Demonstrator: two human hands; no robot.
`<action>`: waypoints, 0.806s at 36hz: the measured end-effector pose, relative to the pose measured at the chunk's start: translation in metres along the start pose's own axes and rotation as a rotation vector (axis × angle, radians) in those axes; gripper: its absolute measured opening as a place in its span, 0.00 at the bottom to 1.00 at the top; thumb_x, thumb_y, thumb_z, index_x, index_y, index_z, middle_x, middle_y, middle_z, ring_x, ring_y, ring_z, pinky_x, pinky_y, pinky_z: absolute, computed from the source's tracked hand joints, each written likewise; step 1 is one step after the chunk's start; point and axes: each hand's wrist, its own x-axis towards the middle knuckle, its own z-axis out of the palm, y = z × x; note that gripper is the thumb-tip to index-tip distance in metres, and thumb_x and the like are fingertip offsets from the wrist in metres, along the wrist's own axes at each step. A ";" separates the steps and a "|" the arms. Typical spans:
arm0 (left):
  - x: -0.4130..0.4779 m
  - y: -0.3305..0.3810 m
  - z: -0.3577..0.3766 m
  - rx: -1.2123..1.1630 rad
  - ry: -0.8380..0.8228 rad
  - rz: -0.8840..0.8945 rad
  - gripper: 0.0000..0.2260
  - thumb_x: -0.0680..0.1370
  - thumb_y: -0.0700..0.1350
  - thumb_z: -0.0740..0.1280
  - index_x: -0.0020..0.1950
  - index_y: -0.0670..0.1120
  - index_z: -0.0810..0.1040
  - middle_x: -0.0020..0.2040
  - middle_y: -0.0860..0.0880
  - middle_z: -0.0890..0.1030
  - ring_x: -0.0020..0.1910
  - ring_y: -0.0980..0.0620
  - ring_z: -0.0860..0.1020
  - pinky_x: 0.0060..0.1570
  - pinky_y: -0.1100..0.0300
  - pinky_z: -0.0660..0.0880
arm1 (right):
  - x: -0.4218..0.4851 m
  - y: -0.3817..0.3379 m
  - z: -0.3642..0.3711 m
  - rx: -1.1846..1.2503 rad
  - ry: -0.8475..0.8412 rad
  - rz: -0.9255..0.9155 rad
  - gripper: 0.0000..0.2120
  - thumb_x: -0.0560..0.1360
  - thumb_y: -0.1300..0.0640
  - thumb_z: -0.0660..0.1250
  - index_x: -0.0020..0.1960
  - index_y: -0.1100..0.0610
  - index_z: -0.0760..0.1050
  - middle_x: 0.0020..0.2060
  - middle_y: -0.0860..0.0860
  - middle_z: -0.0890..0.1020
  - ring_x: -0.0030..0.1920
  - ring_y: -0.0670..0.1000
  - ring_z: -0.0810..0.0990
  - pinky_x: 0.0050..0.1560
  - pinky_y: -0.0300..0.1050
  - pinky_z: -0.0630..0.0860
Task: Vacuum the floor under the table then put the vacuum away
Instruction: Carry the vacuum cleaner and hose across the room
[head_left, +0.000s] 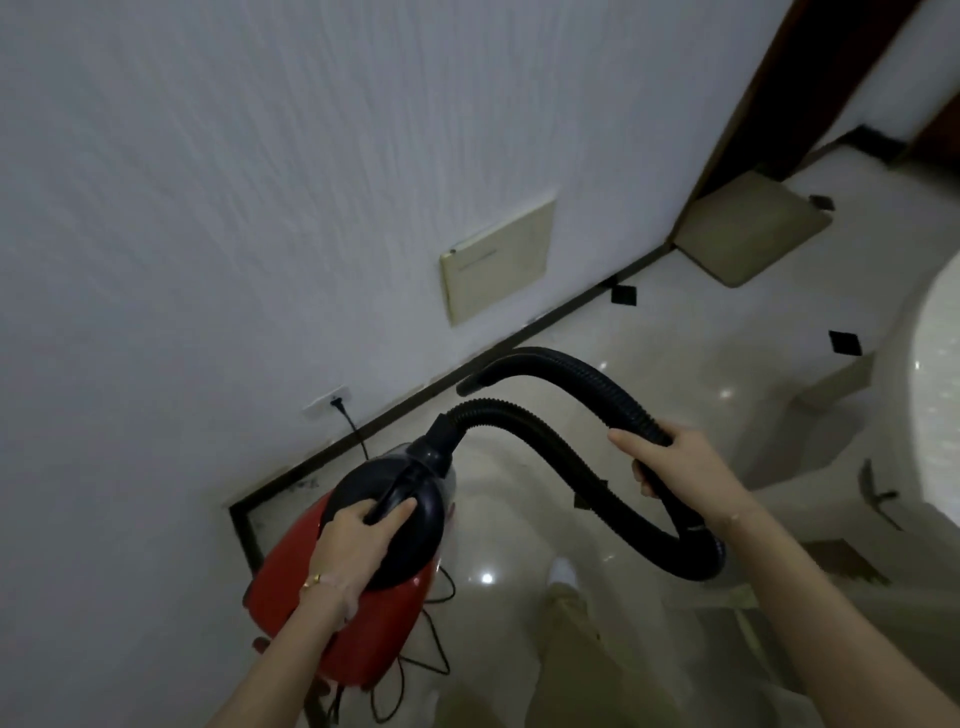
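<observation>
White textured wall (208, 208). Beige rectangular panel (498, 260) mounted on it. Wall socket (324, 402) set low, just above the dark baseboard (519, 338). Glossy pale tiled floor (701, 374) with small black diamond insets (623, 294). Beige mat (750, 228) lies beside the dark wooden door frame (769, 93).
</observation>
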 end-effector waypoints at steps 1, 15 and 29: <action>0.005 0.012 0.010 0.007 0.007 0.007 0.14 0.73 0.57 0.69 0.35 0.49 0.76 0.25 0.50 0.74 0.27 0.50 0.72 0.32 0.59 0.66 | 0.008 -0.001 -0.013 0.012 0.011 0.000 0.15 0.72 0.50 0.71 0.46 0.63 0.76 0.27 0.54 0.75 0.26 0.51 0.72 0.28 0.41 0.73; 0.081 0.203 0.151 0.001 -0.121 0.181 0.17 0.73 0.57 0.70 0.34 0.45 0.76 0.26 0.47 0.68 0.27 0.50 0.66 0.33 0.55 0.61 | 0.099 -0.048 -0.216 0.162 0.284 -0.095 0.13 0.73 0.48 0.70 0.40 0.58 0.74 0.27 0.52 0.76 0.25 0.49 0.74 0.30 0.40 0.73; 0.233 0.409 0.303 0.103 -0.358 0.294 0.16 0.74 0.54 0.70 0.34 0.43 0.74 0.25 0.48 0.69 0.26 0.51 0.67 0.30 0.58 0.61 | 0.226 -0.068 -0.356 0.352 0.628 -0.025 0.13 0.73 0.51 0.70 0.39 0.60 0.74 0.26 0.54 0.75 0.22 0.48 0.73 0.24 0.36 0.72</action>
